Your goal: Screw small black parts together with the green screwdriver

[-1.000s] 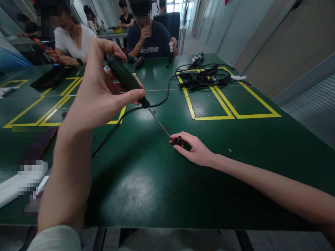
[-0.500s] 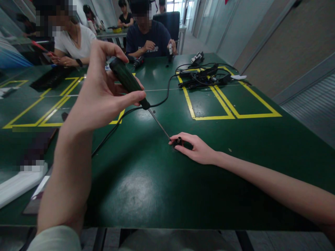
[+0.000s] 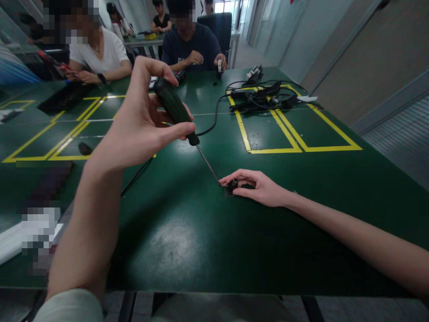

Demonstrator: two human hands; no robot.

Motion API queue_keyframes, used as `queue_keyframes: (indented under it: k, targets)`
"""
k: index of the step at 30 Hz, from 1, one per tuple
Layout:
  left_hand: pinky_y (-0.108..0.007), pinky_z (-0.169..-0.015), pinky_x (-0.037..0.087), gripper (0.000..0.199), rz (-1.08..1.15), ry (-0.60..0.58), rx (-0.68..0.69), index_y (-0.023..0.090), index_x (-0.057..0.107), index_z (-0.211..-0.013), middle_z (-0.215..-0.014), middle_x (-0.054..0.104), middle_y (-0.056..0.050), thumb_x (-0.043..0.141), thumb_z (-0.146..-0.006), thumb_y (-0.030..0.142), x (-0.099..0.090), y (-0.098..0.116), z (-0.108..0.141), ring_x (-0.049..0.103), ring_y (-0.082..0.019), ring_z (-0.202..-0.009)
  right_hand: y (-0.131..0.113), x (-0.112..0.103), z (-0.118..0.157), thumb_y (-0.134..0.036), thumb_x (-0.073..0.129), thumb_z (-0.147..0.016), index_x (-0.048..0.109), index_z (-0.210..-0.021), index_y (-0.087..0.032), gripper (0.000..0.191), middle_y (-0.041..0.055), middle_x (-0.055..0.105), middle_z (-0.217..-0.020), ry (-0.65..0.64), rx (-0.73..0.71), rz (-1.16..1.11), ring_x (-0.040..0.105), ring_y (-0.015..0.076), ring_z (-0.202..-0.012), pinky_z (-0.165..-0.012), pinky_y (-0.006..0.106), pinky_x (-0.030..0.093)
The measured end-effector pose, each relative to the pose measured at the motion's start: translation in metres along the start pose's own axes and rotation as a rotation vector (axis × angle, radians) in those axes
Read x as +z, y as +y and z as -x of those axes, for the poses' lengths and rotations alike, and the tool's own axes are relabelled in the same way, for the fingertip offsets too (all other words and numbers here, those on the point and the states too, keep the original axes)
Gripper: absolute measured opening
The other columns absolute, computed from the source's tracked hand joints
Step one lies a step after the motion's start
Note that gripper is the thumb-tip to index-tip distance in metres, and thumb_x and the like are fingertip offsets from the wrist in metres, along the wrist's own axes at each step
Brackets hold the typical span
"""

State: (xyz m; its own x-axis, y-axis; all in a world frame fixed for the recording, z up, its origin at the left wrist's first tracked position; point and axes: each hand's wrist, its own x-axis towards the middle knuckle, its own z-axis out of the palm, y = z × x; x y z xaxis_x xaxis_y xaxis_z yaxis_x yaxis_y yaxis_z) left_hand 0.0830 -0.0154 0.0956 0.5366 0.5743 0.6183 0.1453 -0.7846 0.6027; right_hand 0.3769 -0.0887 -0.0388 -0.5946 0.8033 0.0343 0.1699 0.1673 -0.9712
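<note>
Raised over the table, my left hand (image 3: 144, 116) is closed around the dark green handle of a screwdriver (image 3: 176, 107). Its thin metal shaft slants down to the right, and the tip is beside the fingertips of my right hand (image 3: 258, 185). That hand rests low on the green table (image 3: 187, 232), with thumb and fingers closed around a small black round part (image 3: 231, 185). A short metal cylinder stands up from this part. The fingers hide some of it, and I cannot tell whether the screwdriver tip touches it.
Black cables (image 3: 259, 98) lie heaped at the back right, near yellow tape rectangles (image 3: 275, 151). A black cord (image 3: 214, 123) runs from them behind my left hand. A black tray-like piece (image 3: 65, 98) lies at the left. Two people sit across the table, handling things.
My left hand and the screwdriver have shifted right and slightly down. My right hand has moved a little to the right with the black part.
</note>
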Motion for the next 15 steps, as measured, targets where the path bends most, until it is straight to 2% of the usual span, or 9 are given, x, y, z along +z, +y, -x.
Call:
queue_keyframes:
  k: [3,7,12,15]
  targets:
    - [-0.031,-0.065,0.068,0.064,0.053,0.009,0.001,0.030,0.053,-0.120,-0.105,0.062,0.000,0.091,-0.071,0.015,0.001,-0.004,0.000,0.077,-0.020,-0.087,0.000,-0.002,0.001,-0.035,0.074,-0.091,0.074,-0.117,-0.019,0.030,0.0093,0.075,-0.125,0.011,0.008,0.010,0.073,0.0200,-0.109,-0.097,0.036,0.061]
    - [-0.028,-0.063,0.068,0.060,0.057,0.020,0.038,0.031,0.053,-0.119,-0.120,0.057,-0.003,0.091,-0.074,0.018,0.006,-0.002,0.000,0.076,-0.017,-0.087,0.000,-0.007,0.004,-0.035,0.077,-0.088,0.077,-0.116,-0.017,0.033,0.0084,0.079,-0.115,-0.012,0.088,-0.040,0.077,0.0185,-0.096,-0.091,0.034,0.063]
    - [-0.029,-0.069,0.067,0.060,0.010,-0.035,0.071,0.030,0.048,-0.127,-0.124,0.048,-0.002,0.087,-0.080,0.029,0.011,0.004,-0.001,0.075,-0.014,-0.092,0.003,-0.008,0.003,-0.033,0.083,-0.081,0.079,-0.116,-0.016,0.039,0.0102,0.081,-0.116,0.002,0.151,-0.132,0.079,0.0198,-0.096,-0.089,0.033,0.064]
    - [-0.033,-0.069,0.066,0.064,-0.005,-0.025,0.103,0.028,0.047,-0.127,-0.126,0.046,-0.002,0.088,-0.078,0.030,0.012,0.005,-0.001,0.075,-0.015,-0.093,0.006,-0.008,0.002,-0.034,0.085,-0.079,0.080,-0.114,-0.016,0.040,0.0109,0.081,-0.116,0.016,0.159,-0.142,0.079,0.0203,-0.095,-0.088,0.034,0.064]
